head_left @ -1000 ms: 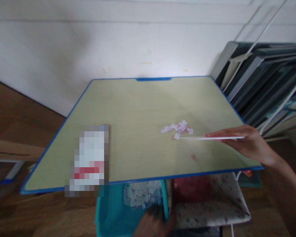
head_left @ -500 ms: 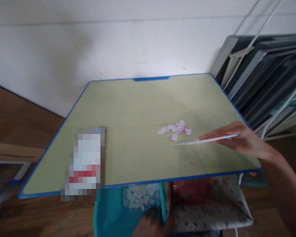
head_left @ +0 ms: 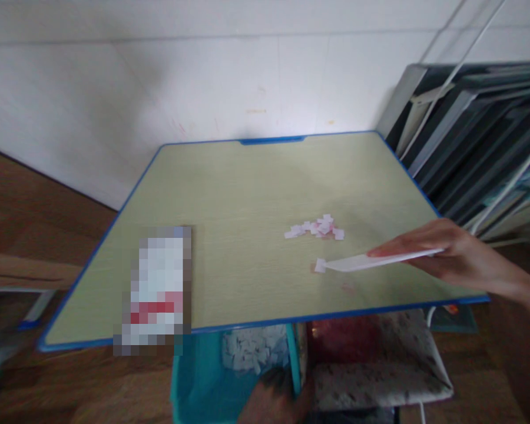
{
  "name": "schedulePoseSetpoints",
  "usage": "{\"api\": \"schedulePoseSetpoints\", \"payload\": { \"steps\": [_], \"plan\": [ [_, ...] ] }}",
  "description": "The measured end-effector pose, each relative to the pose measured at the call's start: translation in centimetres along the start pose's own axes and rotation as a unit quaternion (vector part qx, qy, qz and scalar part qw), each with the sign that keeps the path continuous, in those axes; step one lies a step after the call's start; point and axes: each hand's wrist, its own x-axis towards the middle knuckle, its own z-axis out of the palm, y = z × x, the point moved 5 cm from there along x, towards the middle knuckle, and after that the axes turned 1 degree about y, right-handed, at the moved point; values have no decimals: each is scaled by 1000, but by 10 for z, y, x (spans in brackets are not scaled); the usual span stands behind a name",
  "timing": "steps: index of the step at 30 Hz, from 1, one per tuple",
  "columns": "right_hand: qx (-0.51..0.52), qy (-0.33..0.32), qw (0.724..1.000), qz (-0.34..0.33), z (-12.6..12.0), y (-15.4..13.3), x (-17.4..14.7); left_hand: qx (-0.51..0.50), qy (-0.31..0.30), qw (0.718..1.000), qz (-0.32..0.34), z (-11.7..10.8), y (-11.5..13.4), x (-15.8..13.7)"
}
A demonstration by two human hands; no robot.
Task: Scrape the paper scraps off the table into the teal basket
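My right hand (head_left: 441,250) is closed on a thin white card (head_left: 384,260), held nearly flat above the right side of a folding table (head_left: 229,194). The card's left tip meets a single small white paper square (head_left: 320,265). Just beyond it lies a loose pile of small white paper squares (head_left: 320,227), some with pinkish marks. Below the table's front edge, my left hand (head_left: 271,403) grips the right rim of a teal bin (head_left: 194,377); its fingers are partly dark and cut off by the frame. Many white paper pieces (head_left: 254,348) lie inside the bin.
A blurred-out white and red packet (head_left: 159,288) lies at the table's left front, reaching past its edge. A stool with a patterned cover (head_left: 380,383) stands under the table, beside the bin. Dark flat panels (head_left: 472,118) lean at the right. The wall (head_left: 265,76) is behind.
My right hand and the card have moved toward me and slightly right. One paper square has come away from the pile toward the front edge. The left hand stays at the bin.
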Motion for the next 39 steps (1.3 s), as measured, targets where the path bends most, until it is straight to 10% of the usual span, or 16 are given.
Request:
{"api": "schedulePoseSetpoints", "payload": {
  "steps": [25, 34, 39],
  "plan": [
    [-29, -52, 992, -113, 49, -30, 60, -21, 49, 999, 1, -2, 0, 0],
    [85, -107, 991, 2, 19, -2, 20, -5, 50, 999, -5, -2, 3, 2],
    [-9, 22, 1000, -7, -4, -9, 29, -14, 75, 997, -5, -6, 2, 3]
  ]
}}
